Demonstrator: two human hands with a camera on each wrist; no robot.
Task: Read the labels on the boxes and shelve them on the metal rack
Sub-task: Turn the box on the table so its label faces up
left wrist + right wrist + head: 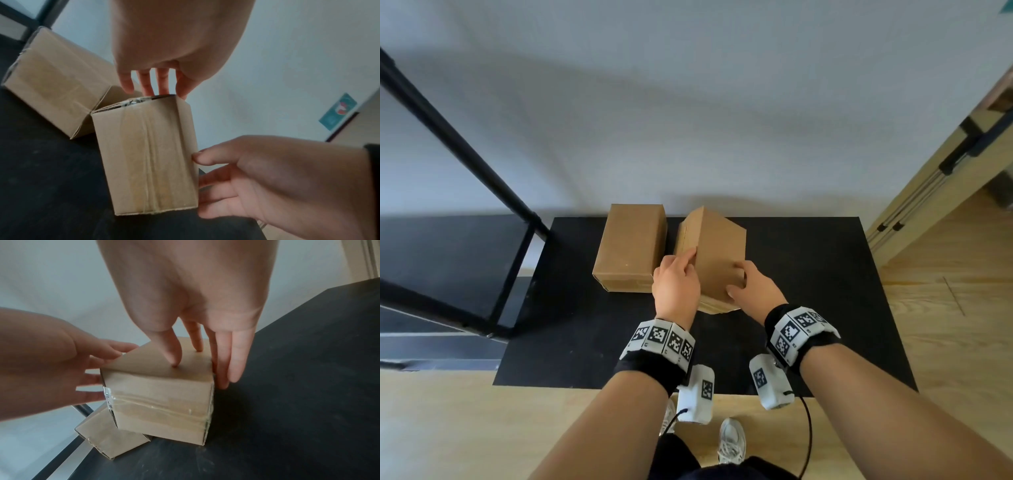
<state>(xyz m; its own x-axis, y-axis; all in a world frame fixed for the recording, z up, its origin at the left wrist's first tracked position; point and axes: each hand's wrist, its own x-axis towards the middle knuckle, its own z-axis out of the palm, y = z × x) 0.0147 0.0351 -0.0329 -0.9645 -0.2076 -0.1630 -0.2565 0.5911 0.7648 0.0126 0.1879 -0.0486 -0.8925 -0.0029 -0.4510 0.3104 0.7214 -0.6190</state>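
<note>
Tilted box (pixel 717 255), long axis toward wall, in left hand (pixel 676 286) and right hand (pixel 755 291) grasp.

Both forearms are bare. Each wrist carries a black fabric band (pixel 654 365) faced with a row of white square tiles printed with black pixel-pattern markers (pixel 664 341); the right wrist's band (pixel 803 334) is alike. Under each wrist hangs a white rounded module, left (pixel 697 394) and right (pixel 770 382), each bearing 1 black marker and trailing a thin black cable (pixel 808 435). Dark trousers (pixel 681 455) and 2 pale laced sneakers (pixel 732 440) show below.
</note>
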